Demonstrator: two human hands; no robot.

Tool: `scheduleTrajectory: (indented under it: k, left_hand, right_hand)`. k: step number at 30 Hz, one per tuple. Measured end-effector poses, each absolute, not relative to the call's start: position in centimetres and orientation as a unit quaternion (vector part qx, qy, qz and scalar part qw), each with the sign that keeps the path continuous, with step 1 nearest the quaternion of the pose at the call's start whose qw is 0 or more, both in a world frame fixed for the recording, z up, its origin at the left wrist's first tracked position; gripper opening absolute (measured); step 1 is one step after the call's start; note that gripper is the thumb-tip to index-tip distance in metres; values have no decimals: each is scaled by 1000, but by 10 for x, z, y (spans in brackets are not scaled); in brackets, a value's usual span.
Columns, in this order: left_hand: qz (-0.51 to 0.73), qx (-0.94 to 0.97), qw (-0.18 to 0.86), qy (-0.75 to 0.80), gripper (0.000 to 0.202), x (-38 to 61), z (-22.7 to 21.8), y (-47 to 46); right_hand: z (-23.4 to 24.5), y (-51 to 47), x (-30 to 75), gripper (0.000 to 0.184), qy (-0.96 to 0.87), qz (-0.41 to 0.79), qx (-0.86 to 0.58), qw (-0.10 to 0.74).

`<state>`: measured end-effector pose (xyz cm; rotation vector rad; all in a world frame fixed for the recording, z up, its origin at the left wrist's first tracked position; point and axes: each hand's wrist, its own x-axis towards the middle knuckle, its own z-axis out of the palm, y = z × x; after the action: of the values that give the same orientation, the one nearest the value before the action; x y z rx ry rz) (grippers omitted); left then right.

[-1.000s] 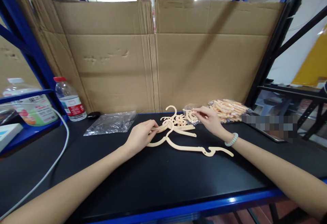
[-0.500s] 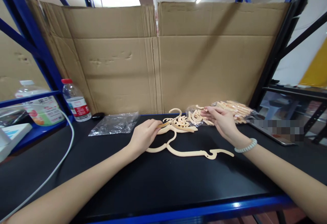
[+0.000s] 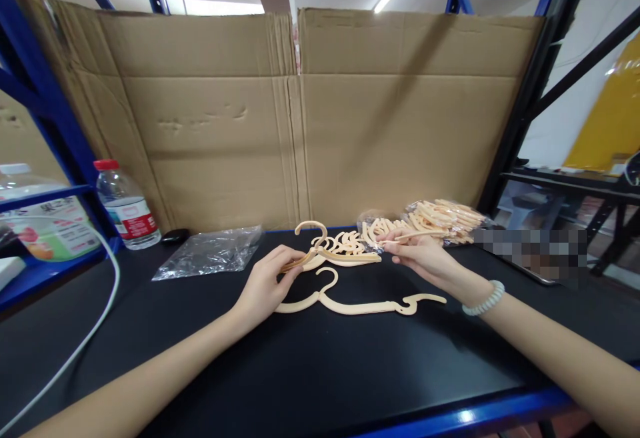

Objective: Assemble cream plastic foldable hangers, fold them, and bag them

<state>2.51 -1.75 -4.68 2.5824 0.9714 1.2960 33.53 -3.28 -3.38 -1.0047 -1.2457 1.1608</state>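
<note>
Head view, left hand [image 3: 264,286] fingers [image 3: 281,259] pinched on cream hanger piece [image 3: 306,259] at frame centre, right hand [image 3: 426,259] fingers [image 3: 400,243] pinched on thin hanger strip [image 3: 421,234] right of centre, whole hanger [image 3: 360,305] flat on black table [image 3: 300,371] just below, parts pile [image 3: 347,246] behind, water bottle [image 3: 124,206] far left.

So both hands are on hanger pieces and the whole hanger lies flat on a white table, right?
No: the table is black, not white. The head view shows the left hand and right hand on hanger pieces, the whole hanger flat on it.

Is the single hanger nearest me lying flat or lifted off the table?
Lying flat: the hanger rests along the black table.
</note>
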Motion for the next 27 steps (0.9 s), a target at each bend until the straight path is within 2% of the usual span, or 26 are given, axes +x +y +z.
scheduleTrajectory:
  k: [4,17,27]
  left_hand:
    - [442,837,93,310,15,27,-48,-21]
    - [452,832,95,309,15,28,-52,-22]
    - [450,835,100,301,14,30,-52,-26]
  right_hand:
    - [-36,-34,335,29,-527,515,-413,535]
    - [-42,-31,342,18,-490,620,-405,459]
    - [-45,-34,334,28,-501,577,-381,521]
